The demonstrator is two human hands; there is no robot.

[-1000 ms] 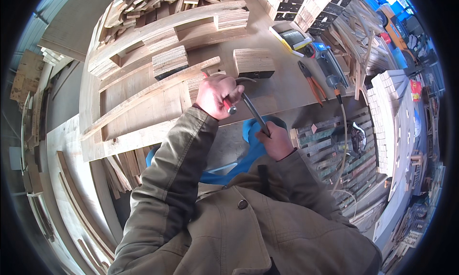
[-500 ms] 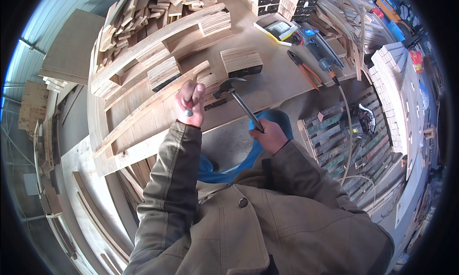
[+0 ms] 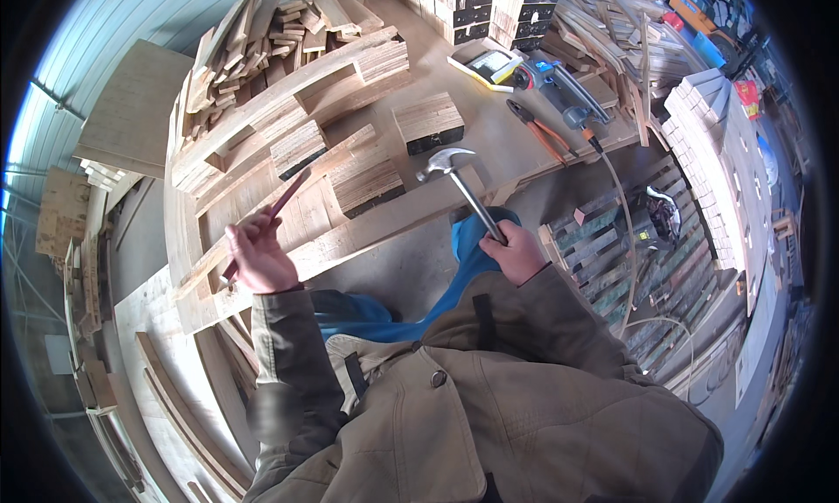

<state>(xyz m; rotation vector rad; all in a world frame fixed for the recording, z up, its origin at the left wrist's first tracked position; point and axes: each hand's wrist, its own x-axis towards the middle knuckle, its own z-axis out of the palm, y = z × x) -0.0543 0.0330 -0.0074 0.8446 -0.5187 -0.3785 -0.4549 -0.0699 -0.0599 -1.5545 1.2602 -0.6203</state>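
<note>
My left hand (image 3: 262, 256) is closed around a slim dark-red rod-like tool (image 3: 288, 197), whose exact kind I cannot make out. It is held tilted over the left part of the wooden frame (image 3: 288, 258), one end pointing up and away. In my right hand (image 3: 516, 255) is a claw hammer (image 3: 470, 197), gripped by the lower part of its shaft, head raised toward the bench. Between the two hands and farther off sits a stacked-wood block (image 3: 365, 187) with a dark side. Another such block (image 3: 297, 146) rests to its left, and a third block (image 3: 428, 121) lies behind.
Pliers with orange handles (image 3: 546, 136) and a corded power tool (image 3: 568, 97) lie at the bench's right, beside a yellow-edged tray (image 3: 485, 66). Loose wood offcuts (image 3: 262, 44) are heaped at the back left. A slatted pallet (image 3: 603, 241) is on the right, below the bench.
My left hand has moved left and nearer with the red tool, which is now turned lengthwise into view. The hammer has shifted slightly right, its head now plainly visible.
</note>
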